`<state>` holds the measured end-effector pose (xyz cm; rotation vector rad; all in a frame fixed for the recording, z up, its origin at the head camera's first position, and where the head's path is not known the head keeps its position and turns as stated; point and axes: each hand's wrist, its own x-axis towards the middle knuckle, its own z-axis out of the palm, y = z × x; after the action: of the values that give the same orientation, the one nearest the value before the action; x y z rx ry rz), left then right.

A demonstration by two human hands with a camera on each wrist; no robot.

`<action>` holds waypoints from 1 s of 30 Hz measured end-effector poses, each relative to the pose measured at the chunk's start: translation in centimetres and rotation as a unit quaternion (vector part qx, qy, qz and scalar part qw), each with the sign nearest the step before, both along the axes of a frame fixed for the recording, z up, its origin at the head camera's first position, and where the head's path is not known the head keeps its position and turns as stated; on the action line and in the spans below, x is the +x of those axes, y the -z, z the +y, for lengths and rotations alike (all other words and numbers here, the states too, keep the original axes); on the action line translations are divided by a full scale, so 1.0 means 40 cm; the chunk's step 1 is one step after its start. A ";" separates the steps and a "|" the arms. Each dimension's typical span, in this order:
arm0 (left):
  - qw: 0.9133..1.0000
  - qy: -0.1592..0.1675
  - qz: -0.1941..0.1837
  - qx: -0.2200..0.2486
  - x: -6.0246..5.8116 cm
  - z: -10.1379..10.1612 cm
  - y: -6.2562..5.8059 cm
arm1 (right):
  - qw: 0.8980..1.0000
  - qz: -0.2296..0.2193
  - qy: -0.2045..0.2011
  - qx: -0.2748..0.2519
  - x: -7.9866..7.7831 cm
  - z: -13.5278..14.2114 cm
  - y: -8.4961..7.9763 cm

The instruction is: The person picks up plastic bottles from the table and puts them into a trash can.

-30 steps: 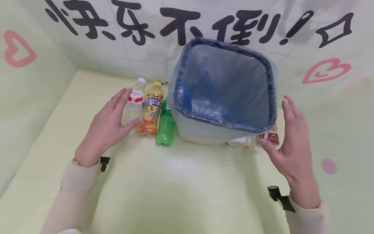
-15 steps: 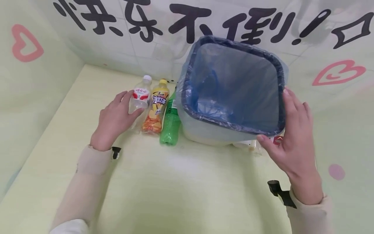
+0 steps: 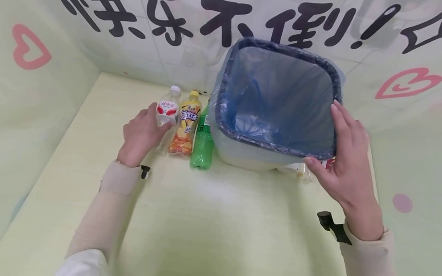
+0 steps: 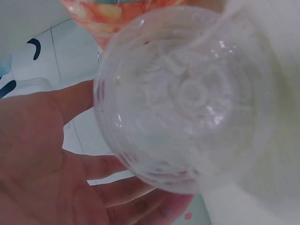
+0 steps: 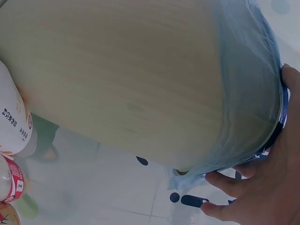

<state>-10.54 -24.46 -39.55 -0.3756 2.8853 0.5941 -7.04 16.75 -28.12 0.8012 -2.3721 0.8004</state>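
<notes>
Since the clear, white-capped plastic bottle [image 3: 167, 109] points cap toward the white printed wall [image 3: 179, 69] and base toward me, my left hand [image 3: 142, 132] is nearest — gripping it, thumb and fingers either side. My right hand [image 3: 352, 170]'s well across to the right, holding a squarish, blue-lined pale bin [image 3: 248, 152] by one corner.

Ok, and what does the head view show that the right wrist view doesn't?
Only the head view shows the left hand at a clear bottle with a white cap, the yellow-capped bottle and green bottle beside it, and down into the bin.

Only the right wrist view shows the printed characters on a white container, plus a broad stretch of the bin's outer side that the head view hides.

Both show the right hand gripping the bin's rim and the blue bag folded over it.
</notes>
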 end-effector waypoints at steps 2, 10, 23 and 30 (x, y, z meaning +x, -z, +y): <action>1.000 0.006 -0.003 -0.015 -0.016 0.009 -0.005 | 1.000 -0.006 -0.007 -0.007 0.003 0.005 -0.001; 0.998 0.014 -0.016 -0.057 -0.062 0.019 -0.014 | 1.000 -0.010 -0.023 0.009 0.007 0.012 -0.008; 0.999 -0.008 0.007 -0.040 -0.010 -0.021 -0.059 | 0.999 0.011 -0.034 0.015 -0.004 0.009 0.002; 0.998 0.002 0.053 -0.045 0.022 -0.008 -0.136 | 1.000 -0.005 -0.019 0.004 -0.007 0.031 0.023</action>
<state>-9.67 -24.78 -34.12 -0.3615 3.0213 0.4987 -7.33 17.97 -29.03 0.8503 -2.3775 0.8131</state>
